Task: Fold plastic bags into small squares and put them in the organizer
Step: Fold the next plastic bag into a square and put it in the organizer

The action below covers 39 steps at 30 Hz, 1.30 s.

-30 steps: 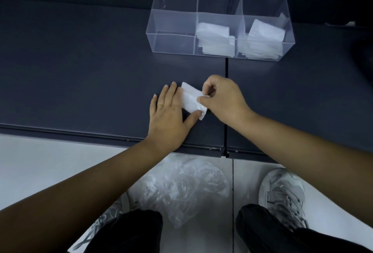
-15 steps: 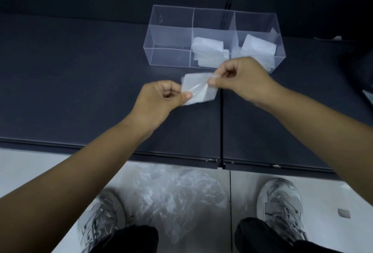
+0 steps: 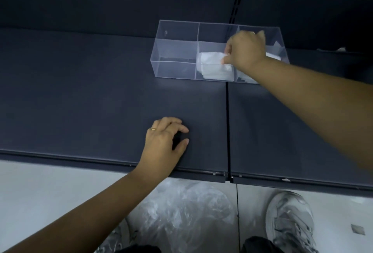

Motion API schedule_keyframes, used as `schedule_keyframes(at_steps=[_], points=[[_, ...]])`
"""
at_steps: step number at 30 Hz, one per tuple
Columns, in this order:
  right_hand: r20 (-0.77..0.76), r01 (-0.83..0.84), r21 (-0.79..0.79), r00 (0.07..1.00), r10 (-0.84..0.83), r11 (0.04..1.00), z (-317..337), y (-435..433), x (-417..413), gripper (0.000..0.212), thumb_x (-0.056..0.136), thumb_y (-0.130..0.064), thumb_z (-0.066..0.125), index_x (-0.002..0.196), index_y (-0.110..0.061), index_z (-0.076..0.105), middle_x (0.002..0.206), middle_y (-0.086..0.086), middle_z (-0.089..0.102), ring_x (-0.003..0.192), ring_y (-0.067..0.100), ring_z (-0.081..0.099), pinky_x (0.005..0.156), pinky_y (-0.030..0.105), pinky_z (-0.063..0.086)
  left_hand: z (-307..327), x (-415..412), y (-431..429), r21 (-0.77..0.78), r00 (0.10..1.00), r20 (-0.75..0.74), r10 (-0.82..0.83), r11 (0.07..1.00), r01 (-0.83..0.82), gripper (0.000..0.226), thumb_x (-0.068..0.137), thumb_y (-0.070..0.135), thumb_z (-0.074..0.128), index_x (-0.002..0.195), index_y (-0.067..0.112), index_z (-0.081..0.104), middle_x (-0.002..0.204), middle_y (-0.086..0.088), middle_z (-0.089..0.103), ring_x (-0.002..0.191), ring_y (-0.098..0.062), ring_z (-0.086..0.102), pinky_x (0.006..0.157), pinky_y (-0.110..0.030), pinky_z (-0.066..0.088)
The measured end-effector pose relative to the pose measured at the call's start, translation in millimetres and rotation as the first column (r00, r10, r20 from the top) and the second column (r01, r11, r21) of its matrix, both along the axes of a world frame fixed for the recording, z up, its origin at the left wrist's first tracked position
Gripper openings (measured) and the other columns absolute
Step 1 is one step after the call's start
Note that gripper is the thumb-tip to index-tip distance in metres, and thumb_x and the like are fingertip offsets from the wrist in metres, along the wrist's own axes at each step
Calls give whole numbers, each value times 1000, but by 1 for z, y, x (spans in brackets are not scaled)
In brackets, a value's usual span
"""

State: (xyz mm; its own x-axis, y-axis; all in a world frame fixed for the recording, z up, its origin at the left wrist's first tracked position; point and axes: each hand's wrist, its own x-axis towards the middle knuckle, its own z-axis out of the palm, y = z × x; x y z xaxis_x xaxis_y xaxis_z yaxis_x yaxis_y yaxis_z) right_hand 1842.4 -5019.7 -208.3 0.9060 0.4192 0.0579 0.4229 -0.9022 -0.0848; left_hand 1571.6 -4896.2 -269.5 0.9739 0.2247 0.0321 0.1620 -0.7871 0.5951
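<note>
A clear plastic organizer (image 3: 175, 51) with three compartments stands at the back of the dark table. My right hand (image 3: 245, 51) reaches over it and pinches a folded white plastic bag (image 3: 211, 57) above the stack of folded bags (image 3: 218, 72) in the middle compartment. The right compartment holds more folded bags (image 3: 273, 56), mostly hidden behind my hand and arm. The left compartment holds nothing. My left hand (image 3: 165, 139) rests on the table near its front edge, fingers loosely curled, holding nothing.
The dark table (image 3: 80, 95) has a seam (image 3: 228, 127) running front to back right of my left hand. On the pale floor below the table's front edge lies a heap of crumpled clear plastic bags (image 3: 185, 216) between my shoes (image 3: 290, 220).
Both hands held the folded bag in the air. Now my left hand has let go and dropped to the table, and my right hand has carried the bag over the organizer's middle compartment.
</note>
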Motion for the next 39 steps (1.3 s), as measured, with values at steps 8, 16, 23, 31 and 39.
schedule_keyframes(at_steps=[8, 16, 23, 31, 39], points=[[-49, -314, 188, 943, 328, 931, 1, -2, -25, 32, 97, -39, 48, 93, -11, 64, 97, 4, 59, 93, 25, 56, 80, 36, 45, -8, -17, 2, 170, 989, -55, -140, 974, 147, 44, 95, 32, 54, 136, 15, 50, 147, 1, 41, 140, -18, 31, 115, -30, 14], [-31, -322, 189, 942, 334, 928, 10, -8, -77, 54, 101, -48, 33, 128, -8, 56, 134, 11, 53, 125, 31, 45, 103, 40, 37, -14, -36, 21, 482, 956, -237, -174, 833, 271, 69, 96, 59, 16, 151, 18, 23, 159, -2, 19, 147, -20, 15, 118, -49, 17], [-359, -716, 354, 490, 794, 602, -64, -72, -293, 37, 93, -36, 54, 124, -16, 57, 131, 8, 53, 94, 24, 62, 75, 29, 47, -15, -45, 31, 501, 958, -219, -185, 821, 273, 69, 96, 57, 19, 151, 15, 26, 158, -5, 23, 146, -23, 18, 118, -49, 17], [-513, -633, 198, 584, 629, 749, -124, -79, -300, 45, 91, -19, 55, 135, -17, 46, 128, 2, 49, 118, 20, 45, 93, 24, 31, -15, -47, 31, 480, 956, -235, -176, 834, 272, 71, 96, 58, 16, 152, 16, 21, 159, -4, 18, 147, -21, 12, 119, -47, 12], [-635, 240, 723, 599, 487, 647, -1, -79, -230, 16, 76, -43, 73, 74, -27, 73, 59, -11, 65, 47, -2, 51, 49, 11, 42, 20, -35, 53, -470, 966, -256, -41, 878, -87, 60, 87, 70, 21, 115, 42, 67, 140, 24, 46, 135, 12, 26, 113, -17, 10]])
